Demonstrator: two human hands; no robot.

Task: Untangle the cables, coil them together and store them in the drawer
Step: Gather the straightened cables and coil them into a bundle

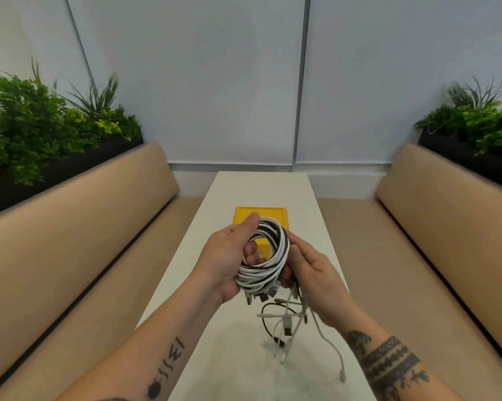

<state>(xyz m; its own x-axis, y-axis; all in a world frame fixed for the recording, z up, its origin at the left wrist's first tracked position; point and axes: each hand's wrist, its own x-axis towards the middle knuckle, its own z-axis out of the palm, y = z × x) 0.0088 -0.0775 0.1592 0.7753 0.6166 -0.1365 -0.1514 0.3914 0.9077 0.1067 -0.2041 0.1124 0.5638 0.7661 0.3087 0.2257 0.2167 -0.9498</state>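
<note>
Tattooed forearms [163,342] lead to the left hand [226,256], fingers curled through the black-and-white cable coil [261,274]; the right hand [310,270] grips its edge. Upright above the table [261,186], it half-hides a yellow box [261,212] (plug ends [287,322] dangle, blurred).

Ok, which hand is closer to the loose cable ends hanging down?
Right. The loose cable ends hang directly under the right hand; the left hand grips the coil on its other side.

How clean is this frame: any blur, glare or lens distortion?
Head view: soft, even light, no glare; wide-angle lens bows the benches and wall seams; cable coil, left hand and right hand fairly sharp; dangling cable ends blurred, casting a faint shadow on the table.
</note>
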